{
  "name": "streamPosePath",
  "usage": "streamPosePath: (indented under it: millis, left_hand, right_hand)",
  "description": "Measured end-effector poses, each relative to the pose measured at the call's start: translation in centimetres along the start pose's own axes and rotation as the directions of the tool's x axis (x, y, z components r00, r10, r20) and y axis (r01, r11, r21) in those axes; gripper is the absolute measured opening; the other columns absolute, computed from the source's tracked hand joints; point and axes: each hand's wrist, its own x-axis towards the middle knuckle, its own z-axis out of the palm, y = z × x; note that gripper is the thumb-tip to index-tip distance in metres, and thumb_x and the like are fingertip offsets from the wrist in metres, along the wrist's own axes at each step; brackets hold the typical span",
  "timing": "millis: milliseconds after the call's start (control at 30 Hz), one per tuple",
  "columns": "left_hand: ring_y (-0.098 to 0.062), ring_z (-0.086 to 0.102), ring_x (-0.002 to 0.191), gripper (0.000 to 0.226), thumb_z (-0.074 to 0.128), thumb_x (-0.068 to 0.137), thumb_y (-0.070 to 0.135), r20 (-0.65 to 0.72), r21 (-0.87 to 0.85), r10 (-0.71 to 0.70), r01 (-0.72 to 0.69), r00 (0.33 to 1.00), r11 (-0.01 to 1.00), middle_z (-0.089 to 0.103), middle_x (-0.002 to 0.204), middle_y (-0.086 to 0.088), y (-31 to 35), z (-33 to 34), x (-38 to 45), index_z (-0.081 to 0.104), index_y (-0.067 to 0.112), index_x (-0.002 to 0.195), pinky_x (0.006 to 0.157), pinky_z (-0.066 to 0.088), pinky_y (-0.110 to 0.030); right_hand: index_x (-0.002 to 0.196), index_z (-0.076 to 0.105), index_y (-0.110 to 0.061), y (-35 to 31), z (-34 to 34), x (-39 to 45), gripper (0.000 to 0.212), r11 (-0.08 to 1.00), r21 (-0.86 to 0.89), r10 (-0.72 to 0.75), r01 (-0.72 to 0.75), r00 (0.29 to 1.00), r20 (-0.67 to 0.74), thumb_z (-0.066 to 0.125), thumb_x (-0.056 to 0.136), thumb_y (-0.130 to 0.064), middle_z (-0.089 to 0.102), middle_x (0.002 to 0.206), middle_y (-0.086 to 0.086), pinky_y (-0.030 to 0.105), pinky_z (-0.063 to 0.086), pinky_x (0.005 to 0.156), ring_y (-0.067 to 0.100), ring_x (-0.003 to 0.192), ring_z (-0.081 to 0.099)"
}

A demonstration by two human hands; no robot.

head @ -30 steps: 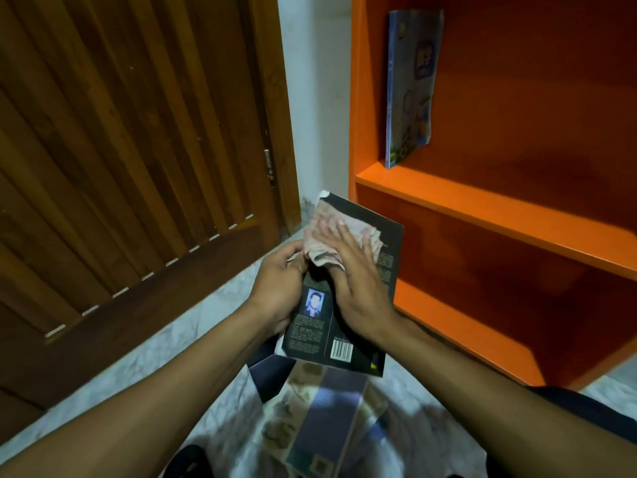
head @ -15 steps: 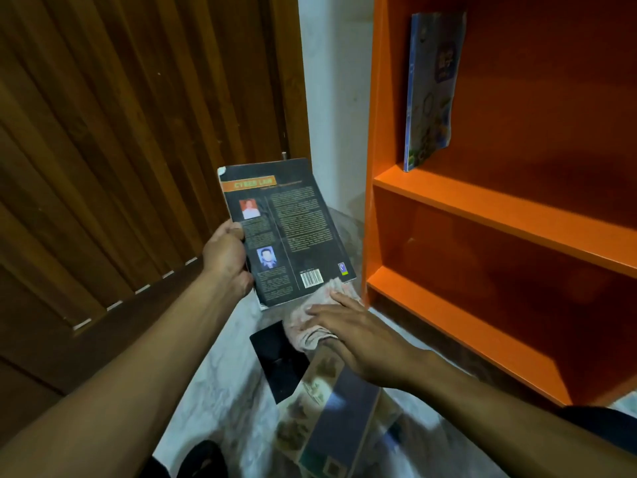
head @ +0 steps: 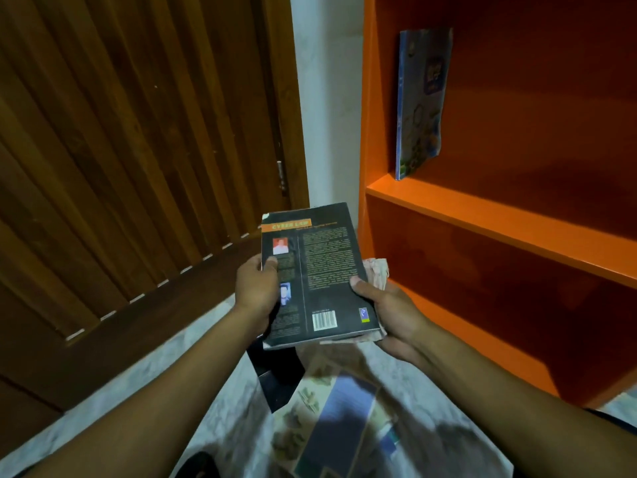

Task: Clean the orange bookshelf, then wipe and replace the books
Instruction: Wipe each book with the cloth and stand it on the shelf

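Observation:
I hold a black book, back cover up, in front of the orange bookshelf. My left hand grips its left edge, thumb on the cover. My right hand grips the right edge from below, thumb on the cover, with a pale cloth bunched between the palm and the book. A thin blue book stands leaning at the left end of the upper shelf board. The lower shelf compartment holds nothing that I can see.
More books lie stacked on the marble floor below my hands, a dark one under a pale one. A brown slatted wooden door fills the left. A white wall strip separates door and shelf.
My right hand came up from the floor stack with the cloth and took the book's right edge. The book swung from the left toward the middle, nearer the shelf.

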Motion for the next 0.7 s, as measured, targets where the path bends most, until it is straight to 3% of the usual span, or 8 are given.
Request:
streamPosePath:
  millis: [133,200,267,367,467,533,633,700]
  left_hand:
    - [-0.038,0.029,0.145,0.066,0.047,0.091,0.06,0.123,0.544,0.232,-0.261,0.965,0.797,0.036,0.157,-0.003,-0.4,1.3,-0.2,0.031,0.035,0.15,0.117,0.021,-0.061]
    - [-0.031,0.033,0.143,0.076,0.048,0.086,0.071,0.233,0.393,0.203,-0.283,0.951,0.875,0.033,0.158,0.005,0.3,2.3,-1.2,0.02,0.045,0.152,0.116,0.027,-0.059]
    - [-0.021,0.047,0.131,0.074,0.053,0.092,0.059,0.271,0.154,0.155,-0.201,0.95,0.967,0.04,0.153,0.006,0.8,3.3,-2.3,0.016,0.045,0.153,0.108,0.043,-0.052]
    - [-0.024,0.059,0.12,0.078,0.065,0.093,0.033,0.13,-0.008,0.155,-0.155,0.979,0.988,0.05,0.145,0.0,0.7,3.7,-2.6,0.015,0.042,0.153,0.097,0.053,-0.05]
    - [-0.026,0.069,0.098,0.057,0.06,0.092,0.006,-0.037,-0.095,0.126,-0.129,0.991,0.987,0.065,0.118,-0.008,0.6,3.1,-2.1,0.04,0.025,0.141,0.086,0.059,-0.049]
    - [-0.023,0.068,0.103,0.043,0.054,0.093,-0.004,-0.087,-0.144,0.102,-0.114,0.991,0.983,0.068,0.115,-0.007,0.6,2.3,-1.4,0.049,0.022,0.127,0.091,0.056,-0.047]
    - [-0.02,0.064,0.113,0.046,0.049,0.099,-0.002,-0.02,-0.162,0.104,-0.106,0.994,0.981,0.065,0.123,-0.004,1.2,1.3,-1.5,0.044,0.028,0.134,0.095,0.053,-0.045]
    - [-0.019,0.064,0.113,0.052,0.049,0.1,0.0,0.029,-0.129,0.128,-0.123,0.991,0.984,0.063,0.127,-0.004,1.4,0.9,-1.9,0.039,0.031,0.141,0.091,0.056,-0.043]
  right_hand:
    - [0.124,0.06,-0.011,0.6,0.7,0.3,0.027,0.955,-0.213,-0.215,0.205,0.976,-0.023,0.056,0.098,-0.005,0.072,0.117,0.015,0.04,0.061,0.078,0.026,0.094,0.073]
    - [0.127,0.057,-0.019,1.3,1.0,0.3,0.03,0.859,-0.414,-0.325,0.301,0.946,0.012,0.056,0.099,-0.007,0.07,0.119,0.006,0.034,0.059,0.083,0.017,0.102,0.07]
    - [0.132,0.052,-0.023,2.3,1.3,-0.2,0.034,0.659,-0.651,-0.431,0.375,0.899,0.081,0.057,0.099,-0.017,0.064,0.126,-0.007,0.015,0.051,0.086,0.002,0.106,0.064]
    - [0.138,0.046,-0.03,3.6,1.5,-1.1,0.04,0.301,-0.841,-0.535,0.45,0.809,0.242,0.057,0.1,-0.023,0.061,0.128,-0.015,0.006,0.042,0.088,-0.005,0.11,0.056]
    - [0.143,0.042,-0.037,3.7,1.6,-1.7,0.047,0.198,-0.853,-0.509,0.484,0.794,0.332,0.055,0.1,-0.021,0.058,0.136,-0.018,0.016,0.045,0.098,-0.003,0.12,0.055]
    - [0.139,0.051,-0.032,3.2,1.6,-1.7,0.04,0.235,-0.825,-0.503,0.514,0.79,0.35,0.049,0.101,-0.017,0.059,0.135,-0.016,0.015,0.044,0.098,-0.005,0.119,0.054]
    - [0.123,0.061,-0.024,2.3,1.5,-0.2,0.025,0.615,-0.642,-0.485,0.458,0.861,0.149,0.044,0.104,-0.02,0.069,0.116,-0.006,0.015,0.052,0.083,-0.005,0.101,0.064]
    - [0.12,0.063,-0.022,1.3,0.9,1.4,0.026,0.788,-0.499,-0.452,0.361,0.889,-0.071,0.046,0.103,-0.032,0.072,0.111,0.002,0.034,0.058,0.089,0.009,0.1,0.07]
